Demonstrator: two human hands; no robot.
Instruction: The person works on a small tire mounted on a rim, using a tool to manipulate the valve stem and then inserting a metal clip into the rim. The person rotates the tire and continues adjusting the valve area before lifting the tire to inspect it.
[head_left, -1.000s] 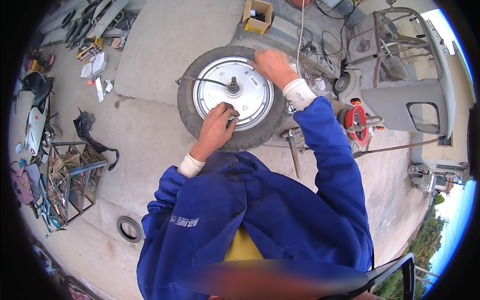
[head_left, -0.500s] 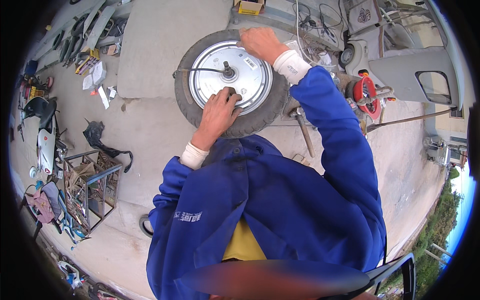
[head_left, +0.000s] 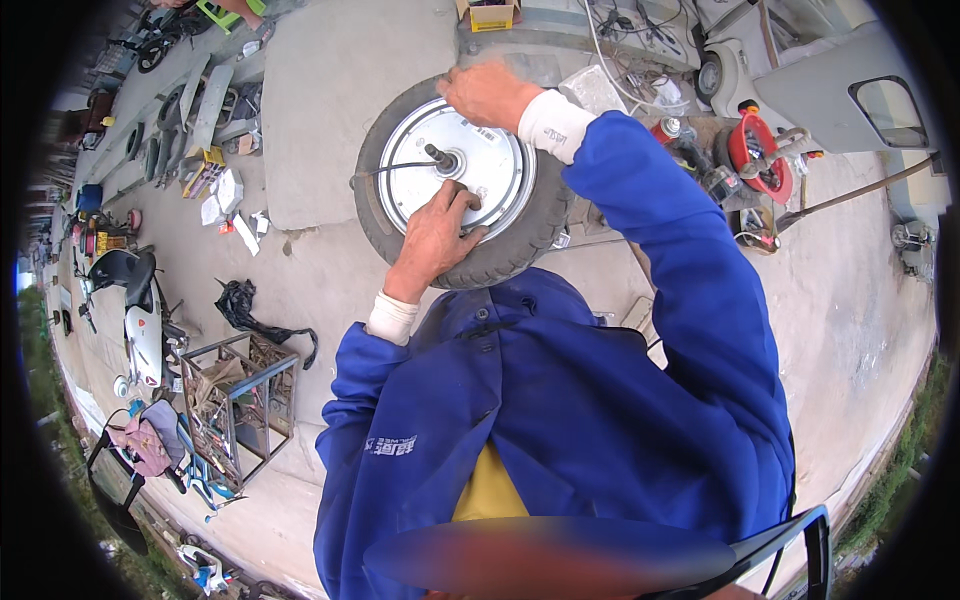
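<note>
A hub-motor wheel (head_left: pixel 480 215) with a black tyre and silver disc lies in front of my body, its axle (head_left: pixel 441 158) pointing up. A dark cable (head_left: pixel 395 166) runs from the axle to the left. My left hand (head_left: pixel 436 238) rests on the near part of the disc beside the axle, fingers bent and thumb spread apart, apparently holding nothing. At the wheel's far edge, my right hand (head_left: pixel 492 95) is closed, its fingers curled over the rim. Whatever lies in the right fingers is hidden and slightly blurred.
Right of the wheel sit a red basin (head_left: pixel 757 150) and assorted tools. A metal-frame rack (head_left: pixel 240 400) of tools stands at the left, near a white scooter (head_left: pixel 143 330) and a black plastic bag (head_left: pixel 245 305). A yellow box (head_left: pixel 203 170) lies farther off.
My right hand has moved left along the wheel's far edge. My left hand stays by the axle. The whole view has shifted, and the hammer right of the wheel is no longer visible.
</note>
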